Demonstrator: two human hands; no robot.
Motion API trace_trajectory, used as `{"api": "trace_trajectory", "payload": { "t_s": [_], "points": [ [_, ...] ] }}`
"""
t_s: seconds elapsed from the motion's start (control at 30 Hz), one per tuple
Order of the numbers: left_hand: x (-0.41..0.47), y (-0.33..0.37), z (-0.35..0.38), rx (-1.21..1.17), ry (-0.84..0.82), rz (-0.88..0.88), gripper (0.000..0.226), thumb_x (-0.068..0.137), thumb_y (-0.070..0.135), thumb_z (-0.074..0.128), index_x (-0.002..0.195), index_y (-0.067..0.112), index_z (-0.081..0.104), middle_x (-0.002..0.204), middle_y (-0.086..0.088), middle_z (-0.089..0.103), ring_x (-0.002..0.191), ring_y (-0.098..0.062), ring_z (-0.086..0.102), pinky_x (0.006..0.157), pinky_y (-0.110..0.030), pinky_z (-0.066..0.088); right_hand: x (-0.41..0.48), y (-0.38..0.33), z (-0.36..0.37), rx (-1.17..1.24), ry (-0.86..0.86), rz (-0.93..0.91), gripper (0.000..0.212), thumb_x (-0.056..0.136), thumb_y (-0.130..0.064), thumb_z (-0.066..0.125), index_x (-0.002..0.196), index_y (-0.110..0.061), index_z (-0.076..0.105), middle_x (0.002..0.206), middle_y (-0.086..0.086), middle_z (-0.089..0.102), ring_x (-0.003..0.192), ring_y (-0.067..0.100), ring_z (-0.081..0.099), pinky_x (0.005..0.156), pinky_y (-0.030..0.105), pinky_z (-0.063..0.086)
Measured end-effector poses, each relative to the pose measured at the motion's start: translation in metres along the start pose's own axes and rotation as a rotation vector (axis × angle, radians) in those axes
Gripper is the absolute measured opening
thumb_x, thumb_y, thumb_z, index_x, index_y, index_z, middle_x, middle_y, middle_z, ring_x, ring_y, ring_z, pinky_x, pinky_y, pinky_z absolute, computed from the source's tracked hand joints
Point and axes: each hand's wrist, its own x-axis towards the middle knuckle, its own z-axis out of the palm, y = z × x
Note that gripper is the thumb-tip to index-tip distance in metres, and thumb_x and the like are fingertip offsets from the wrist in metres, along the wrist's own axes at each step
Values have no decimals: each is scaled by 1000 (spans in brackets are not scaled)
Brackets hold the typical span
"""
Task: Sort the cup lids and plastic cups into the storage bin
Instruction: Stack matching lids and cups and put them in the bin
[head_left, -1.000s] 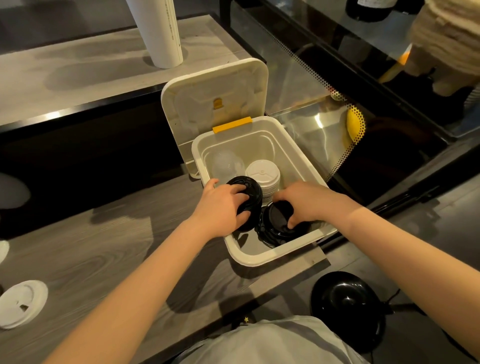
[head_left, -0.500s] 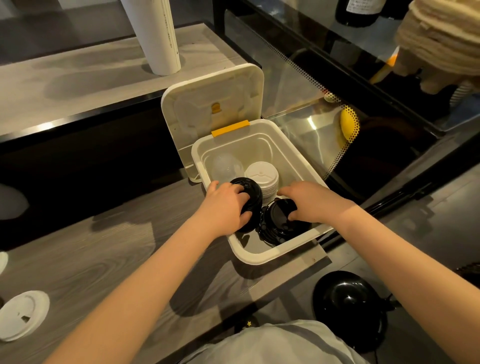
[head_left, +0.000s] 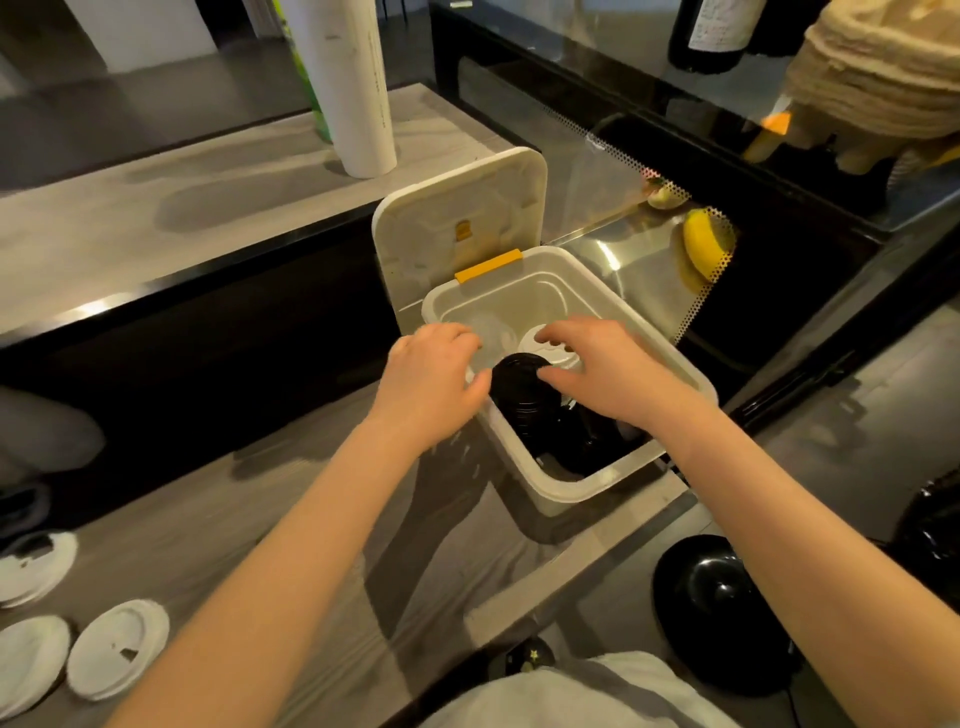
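The storage bin (head_left: 571, 491) sits at the right end of the grey wood counter (head_left: 218, 519), its near corner hanging slightly past the counter's edge and its far right side close to a glass panel (head_left: 644, 270). Its hinged lid (head_left: 457, 218) stands upright at the back, leaving the top open. Free floor room shows only at the bin's near end.

The bin is white with a rounded rim and a yellow latch (head_left: 488, 265). Inside, a black lid stack (head_left: 519, 387) leans in the middle, a white lid stack (head_left: 553, 353) stands behind it, and a clear plastic cup (head_left: 491, 332) sits in the far left corner.

The left hand (head_left: 431, 379) reaches over the left rim, thumb beside the black stack. The right hand (head_left: 608, 374) arches over the white stack, fingertips on top. Whether either hand grips anything cannot be told.

Loose white lids (head_left: 119, 654) lie on the counter, well to the left.
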Motion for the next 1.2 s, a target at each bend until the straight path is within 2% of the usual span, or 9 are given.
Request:
{"api": "trace_trajectory", "payload": {
  "t_s": [0.17, 0.4, 0.47, 0.53, 0.63, 0.93, 1.03, 1.1, 1.2],
  "points": [
    [-52, -40, -25, -50, 83, -78, 34, 92, 30, 51, 120, 13, 60, 124, -1, 60, 119, -18, 50, 101, -37, 37, -8, -62, 18, -20, 121, -122, 33, 91, -30, 56, 122, -20, 58, 114, 0, 61, 105, 19, 56, 81, 32, 44],
    [-148, -112, -29, -125, 157, -287, 32, 88, 24, 59, 115, 6, 63, 115, -9, 64, 112, -27, 57, 96, -45, 44, -12, -141, 79, 35, 51, -215, 35, 92, -30, 55, 125, -18, 55, 118, 0, 60, 110, 18, 54, 84, 32, 46],
    [-176, -130, -25, -164, 159, -360, 40, 86, 30, 52, 114, 3, 63, 113, -12, 65, 108, -31, 59, 93, -45, 45, -14, -163, 99, 48, 2, -236, 35, 92, -30, 55, 124, -18, 55, 116, -1, 60, 108, 17, 55, 83, 32, 48],
    [-204, -148, -19, -182, 126, -454, 46, 87, 33, 47, 119, 3, 60, 118, -13, 62, 113, -32, 55, 97, -44, 41, -16, -186, 119, 73, -50, -250, 35, 92, -30, 55, 124, -17, 55, 113, 0, 60, 106, 18, 56, 82, 33, 48],
    [-245, -174, -9, -191, 36, -599, 44, 91, 28, 51, 128, 5, 53, 130, -11, 55, 124, -30, 46, 104, -38, 32, -21, -221, 148, 93, -134, -268, 34, 92, -30, 54, 125, -20, 55, 116, -2, 59, 108, 16, 54, 82, 31, 47],
    [-344, -260, 13, -168, -147, -865, 44, 89, 27, 57, 129, 10, 51, 134, -11, 49, 123, -29, 43, 103, -36, 32, -21, -309, 243, 10, -438, -324, 37, 91, -32, 54, 127, -20, 51, 129, 3, 50, 108, 24, 56, 84, 36, 48],
    [-358, -286, 16, -168, -219, -934, 53, 91, 29, 55, 138, 9, 40, 145, -11, 36, 133, -29, 32, 108, -34, 27, -15, -333, 276, -33, -550, -325, 40, 91, -30, 54, 129, -16, 50, 133, 7, 46, 113, 29, 54, 89, 37, 46],
    [-363, -302, 16, -165, -251, -961, 59, 91, 30, 55, 141, 10, 33, 150, -8, 27, 137, -28, 25, 110, -36, 28, -12, -346, 294, -46, -625, -310, 47, 90, -27, 55, 134, -14, 44, 137, 9, 43, 119, 30, 51, 93, 37, 43],
    [-369, -322, 15, -191, -240, -965, 66, 88, 30, 59, 143, 11, 28, 152, -6, 22, 139, -27, 21, 110, -38, 28, -7, -360, 315, -39, -697, -274, 76, 85, -33, 64, 147, -17, 23, 151, 5, 26, 130, 32, 40, 101, 40, 38]
  ]
}}
